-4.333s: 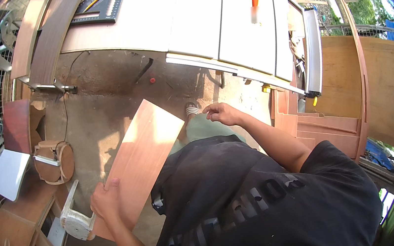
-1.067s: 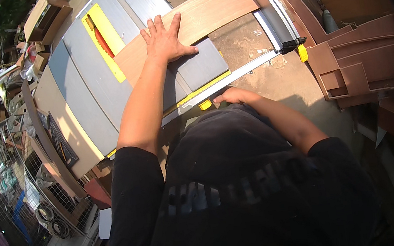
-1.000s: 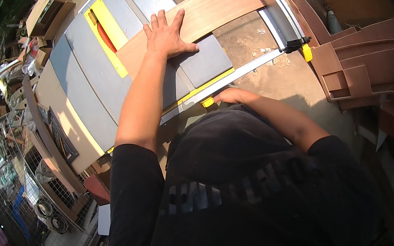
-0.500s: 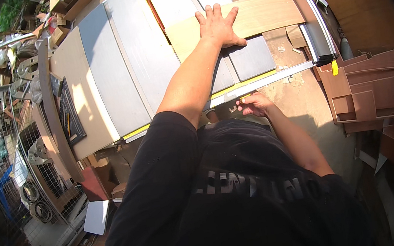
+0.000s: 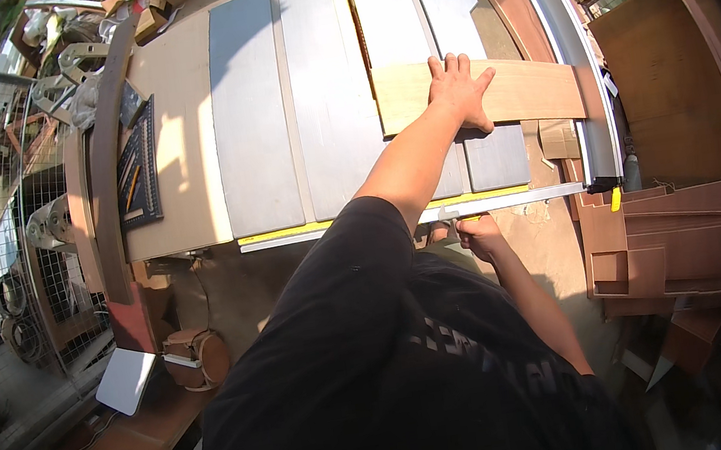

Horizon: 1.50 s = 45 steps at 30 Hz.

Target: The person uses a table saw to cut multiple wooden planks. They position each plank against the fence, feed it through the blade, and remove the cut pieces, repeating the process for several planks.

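My left hand (image 5: 460, 95) lies flat with fingers spread on a pale wooden board (image 5: 534, 91). The board rests on a grey metal saw table (image 5: 325, 93), its left end beside the dark slot (image 5: 359, 34) and its right end against a long silver fence (image 5: 595, 139). Below the table's front rail (image 5: 521, 197), my right hand (image 5: 484, 238) is closed round a small yellow thing (image 5: 470, 220). Its fingers hide most of that thing, so its kind cannot be made out.
On the beige panel at the left lie a dark triangular square (image 5: 137, 168) and a pencil (image 5: 133, 187). A yellow handle (image 5: 616, 199) hangs at the fence's near end. Brown board pieces (image 5: 680, 228) are stacked at the right; a wire-mesh fence (image 5: 2, 272) stands at the left.
The view has turned and shifted, so the table sits straighter. My left hand stays flat on the board. My right hand has closed round the yellow thing under the rail.
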Tool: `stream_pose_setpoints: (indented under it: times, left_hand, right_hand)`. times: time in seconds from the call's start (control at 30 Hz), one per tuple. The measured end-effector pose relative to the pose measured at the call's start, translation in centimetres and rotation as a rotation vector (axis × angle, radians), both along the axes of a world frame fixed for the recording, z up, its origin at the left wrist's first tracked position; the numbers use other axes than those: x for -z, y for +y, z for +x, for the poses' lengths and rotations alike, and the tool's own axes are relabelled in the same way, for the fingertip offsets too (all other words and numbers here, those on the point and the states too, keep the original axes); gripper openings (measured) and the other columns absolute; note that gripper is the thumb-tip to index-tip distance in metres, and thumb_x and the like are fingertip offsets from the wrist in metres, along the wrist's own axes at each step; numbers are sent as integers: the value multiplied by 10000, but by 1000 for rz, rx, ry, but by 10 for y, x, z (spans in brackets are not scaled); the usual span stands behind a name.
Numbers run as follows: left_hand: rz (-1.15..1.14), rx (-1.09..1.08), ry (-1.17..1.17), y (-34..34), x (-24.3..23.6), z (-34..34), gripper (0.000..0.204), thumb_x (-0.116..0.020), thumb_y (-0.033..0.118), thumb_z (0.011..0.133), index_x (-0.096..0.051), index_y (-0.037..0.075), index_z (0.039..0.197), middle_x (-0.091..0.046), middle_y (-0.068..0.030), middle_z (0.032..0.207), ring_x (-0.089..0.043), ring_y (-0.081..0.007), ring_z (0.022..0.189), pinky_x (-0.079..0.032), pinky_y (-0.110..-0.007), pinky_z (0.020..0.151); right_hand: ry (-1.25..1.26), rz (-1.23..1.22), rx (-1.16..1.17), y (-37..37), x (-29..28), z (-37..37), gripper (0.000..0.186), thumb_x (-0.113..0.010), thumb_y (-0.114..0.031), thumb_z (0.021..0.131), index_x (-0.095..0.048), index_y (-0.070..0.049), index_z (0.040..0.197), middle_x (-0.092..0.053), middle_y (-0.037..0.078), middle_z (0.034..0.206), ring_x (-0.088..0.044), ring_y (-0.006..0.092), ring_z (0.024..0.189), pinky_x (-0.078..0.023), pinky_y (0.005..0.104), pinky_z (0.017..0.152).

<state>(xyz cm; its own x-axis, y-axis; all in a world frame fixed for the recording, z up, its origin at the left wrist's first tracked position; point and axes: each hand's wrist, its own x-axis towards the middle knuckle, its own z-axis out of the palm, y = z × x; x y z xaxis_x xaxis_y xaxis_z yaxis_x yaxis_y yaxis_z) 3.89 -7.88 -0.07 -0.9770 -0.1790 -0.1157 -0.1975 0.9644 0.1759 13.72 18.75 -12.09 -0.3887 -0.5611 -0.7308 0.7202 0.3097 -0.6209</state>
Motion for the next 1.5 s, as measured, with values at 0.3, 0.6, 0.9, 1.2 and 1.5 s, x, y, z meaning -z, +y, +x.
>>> stream_pose_setpoints:
  times: [0.3, 0.6, 0.9, 1.2, 1.5]
  left_hand:
    - [31, 37, 4, -5, -8, 0, 1068, -784, 648, 596, -413, 345, 1551, -439, -207, 1417, -350, -378, 1347, -251, -616, 1056]
    - [10, 14, 6, -13, -7, -7, 1061, -773, 653, 600, -417, 343, 1550, -451, -191, 1396, -357, -369, 1339, -254, -612, 1050]
    - [11, 15, 18, -17, -5, -10, 1067, -781, 647, 596, -415, 347, 1552, -452, -187, 1398, -357, -366, 1339, -257, -604, 1043]
    - [29, 3, 22, -11, -5, -7, 1050, -795, 644, 595, -438, 347, 1537, -448, -186, 1411, -348, -362, 1357, -250, -611, 1056]
    - [28, 20, 46, -13, 0, -8, 1045, -800, 633, 579, -455, 350, 1524, -448, -192, 1390, -350, -368, 1332, -256, -603, 1029]
  right_hand:
    - [-209, -92, 6, 7, 4, -9, 178, -735, -78, 845, -590, -84, 948, -553, 19, 756, -492, 126, 594, -411, 287, 540]
    - [-241, -76, 14, 12, 13, -10, 206, -735, -62, 828, -589, -91, 971, -563, 19, 776, -501, 136, 606, -423, 298, 564]
    - [-189, -49, 1, 10, 9, -9, 200, -729, -67, 831, -579, -85, 961, -563, 24, 769, -503, 131, 595, -424, 297, 553]
    - [-107, 5, 2, 8, 3, -8, 149, -706, -31, 844, -608, -65, 951, -575, 23, 748, -518, 117, 590, -428, 288, 518]
    - [-44, 56, -9, 4, -2, -6, 79, -703, -37, 851, -641, -42, 899, -589, 18, 721, -515, 118, 560, -437, 300, 510]
